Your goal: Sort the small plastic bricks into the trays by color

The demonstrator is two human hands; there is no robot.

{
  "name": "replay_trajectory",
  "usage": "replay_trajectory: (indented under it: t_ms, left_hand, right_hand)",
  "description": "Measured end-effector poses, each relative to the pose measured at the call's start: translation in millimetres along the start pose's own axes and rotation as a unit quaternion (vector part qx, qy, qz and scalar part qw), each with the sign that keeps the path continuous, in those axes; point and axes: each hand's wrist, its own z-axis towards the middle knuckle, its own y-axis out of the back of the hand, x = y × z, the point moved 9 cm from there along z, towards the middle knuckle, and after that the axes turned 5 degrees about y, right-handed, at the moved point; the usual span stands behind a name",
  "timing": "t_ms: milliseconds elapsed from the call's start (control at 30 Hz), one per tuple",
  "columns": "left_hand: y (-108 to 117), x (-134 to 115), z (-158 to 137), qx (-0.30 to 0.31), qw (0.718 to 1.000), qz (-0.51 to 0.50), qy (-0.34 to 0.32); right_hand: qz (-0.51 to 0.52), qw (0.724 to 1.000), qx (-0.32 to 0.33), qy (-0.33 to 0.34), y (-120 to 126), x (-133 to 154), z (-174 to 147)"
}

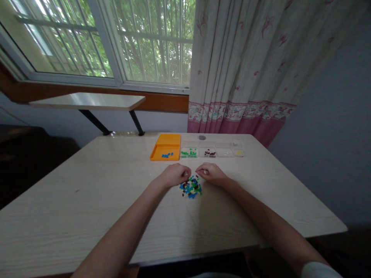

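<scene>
A loose pile of small blue, green, brown and yellow-green pieces [190, 188] lies on the table before me. At the pile's far left edge is my left hand [175, 174], its fingers curled closed. My right hand [213, 173] is just right of the pile's far edge, thumb and forefinger pinched together. Anything between the fingers of either hand is too small to make out. Beyond the hands, an open orange box [155, 153] holds several blue pieces [167, 155]. To its right, clear plastic boxes hold green pieces [189, 152], dark brown pieces [210, 153] and yellow pieces [239, 153].
The pale wooden table [95, 200] carries everything. A small raised shelf [92, 101] on black brackets stands at its back left. Behind are a barred window [156, 46] and a patterned curtain [240, 69]. A round grey object [202, 137] lies near the table's back edge.
</scene>
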Motion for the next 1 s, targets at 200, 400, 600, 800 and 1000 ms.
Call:
replay_trajectory:
  t_ms: [200,400,600,800,1000]
  left_hand:
    - [0.9,-3.1,-0.2,0.003,1.0,-0.002,-0.013]
    - [-0.3,-4.4,0.4,-0.006,1.0,0.0,-0.019]
    - [10.5,-0.4,1.9,-0.052,0.997,-0.064,0.01]
    - [19.1,-1.4,1.1,-0.072,0.989,-0.127,0.021]
    - [17.9,-3.0,1.6,-0.073,0.988,-0.138,0.016]
  right_hand:
    - [0.002,1.0,0.005,0.002,-1.9,-1.4,0.3]
    - [0.002,1.0,0.004,0.007,-0.5,1.5,0.3]
    - [-0.015,1.0,-0.016,0.001,4.6,4.7,0.1]
    - [-0.043,0.997,-0.064,0.002,12.4,13.8,-0.1]
    - [-0.043,0.994,-0.097,0.015,17.9,22.6,-0.2]
